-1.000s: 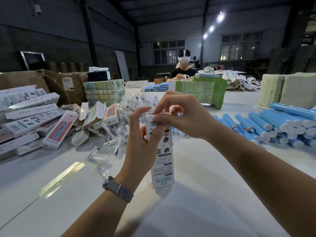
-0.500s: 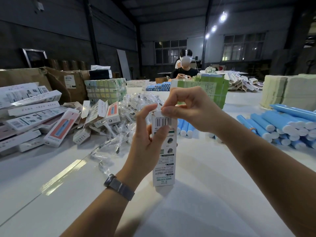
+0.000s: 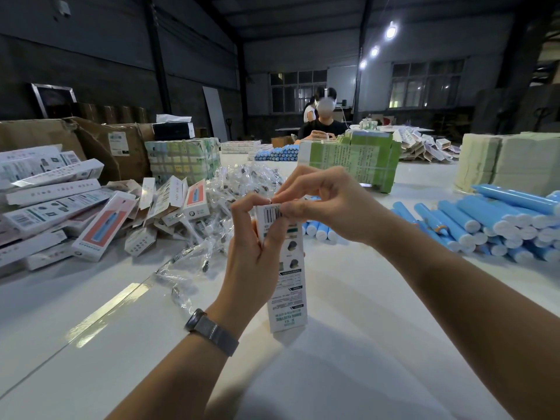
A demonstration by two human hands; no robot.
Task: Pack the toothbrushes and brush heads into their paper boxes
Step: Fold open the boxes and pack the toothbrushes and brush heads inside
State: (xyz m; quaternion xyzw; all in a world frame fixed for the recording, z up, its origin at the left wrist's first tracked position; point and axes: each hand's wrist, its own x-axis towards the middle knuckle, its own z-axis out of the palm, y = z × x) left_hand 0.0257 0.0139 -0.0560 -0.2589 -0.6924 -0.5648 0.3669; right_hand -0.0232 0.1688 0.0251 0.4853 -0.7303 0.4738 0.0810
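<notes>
A tall white paper box (image 3: 288,292) with a barcode near its top stands upright on the white table (image 3: 363,344), its bottom end on the surface. My left hand (image 3: 254,256) grips the box's upper half from the left. My right hand (image 3: 327,204) pinches the flap at the box's top end with thumb and fingers. What is inside the box is hidden. Blue toothbrush handles (image 3: 500,222) lie piled at the right. Bagged brush heads (image 3: 242,189) lie heaped behind my hands.
Packed and flat white boxes (image 3: 60,207) are stacked at the left, brown cartons (image 3: 100,147) behind them. Green bundles (image 3: 351,159) stand at centre back, pale stacks (image 3: 509,162) at far right. A person (image 3: 324,122) sits across the table.
My hands and the box have stayed in place. My left index finger has curled over the box's top, and my right fingers keep working the flap at the top end.
</notes>
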